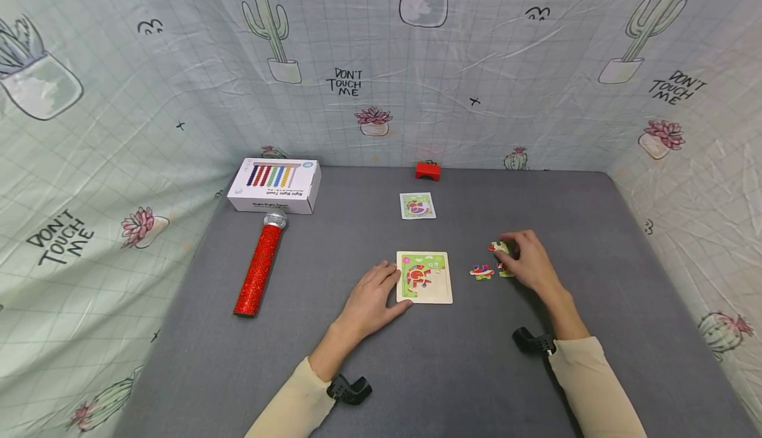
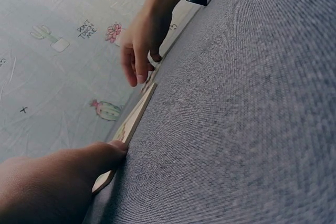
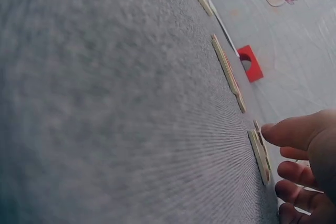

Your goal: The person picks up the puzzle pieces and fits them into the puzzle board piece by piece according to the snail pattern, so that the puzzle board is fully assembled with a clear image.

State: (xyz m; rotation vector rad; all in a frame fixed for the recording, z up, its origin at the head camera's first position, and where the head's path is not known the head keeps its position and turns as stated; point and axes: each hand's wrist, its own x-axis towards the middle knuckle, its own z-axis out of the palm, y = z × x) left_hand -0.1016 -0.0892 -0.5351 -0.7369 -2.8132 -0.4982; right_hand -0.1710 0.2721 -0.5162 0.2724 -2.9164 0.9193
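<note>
While touching puzzle board (image 1: pixel 439 288) with relaxed left hand (image 1: pixel 368 298), poises nearer right hand (image 1: pixel 532 264), unclenched, at loose pieces (image 1: pixel 482 272) lying right of board.

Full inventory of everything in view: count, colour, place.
puzzle board: 1, pale wood, coloured picture, centre
loose pieces: 2 or more, multicoloured, right of board
card: 1, white-edged, beyond board
block: 1, red, beyond card
microphone: 1, red, silver head, left
box: 1, white, far left
table: 1, grey, below
cloth: count unclear, pale, printed, around table
wrist cameras: 2, black, at wrists
sleeves: 2, cream, on forearms
left hand: 1, bare, at board's left edge
right hand: 1, bare, over pieces
</note>
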